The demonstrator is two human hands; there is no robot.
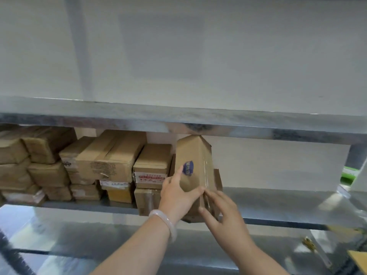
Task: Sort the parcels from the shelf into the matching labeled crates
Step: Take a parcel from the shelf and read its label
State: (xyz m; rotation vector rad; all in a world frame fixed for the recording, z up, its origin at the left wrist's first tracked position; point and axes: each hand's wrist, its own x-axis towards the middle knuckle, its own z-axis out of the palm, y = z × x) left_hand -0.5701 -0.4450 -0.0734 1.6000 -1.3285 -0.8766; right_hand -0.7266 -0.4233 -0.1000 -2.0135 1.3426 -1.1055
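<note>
A tall brown cardboard parcel (195, 163) with a blue sticker and clear tape stands upright on the metal shelf (278, 203), its top close under the shelf board above. My left hand (176, 197) grips its left side, forefinger stretched up toward the sticker, thumb across the front. On the parcel's lower right edge my right hand (222, 213) holds it with fingers curled round the corner. Several more brown parcels (111, 159) are stacked to the left on the same shelf. No crates are in view.
The shelf board above (178, 116) is a steel beam just over the parcel. To the right of the held parcel the shelf surface shows bare metal. A green and white thing (348, 175) sits at the far right. A lower shelf level (79, 235) lies beneath.
</note>
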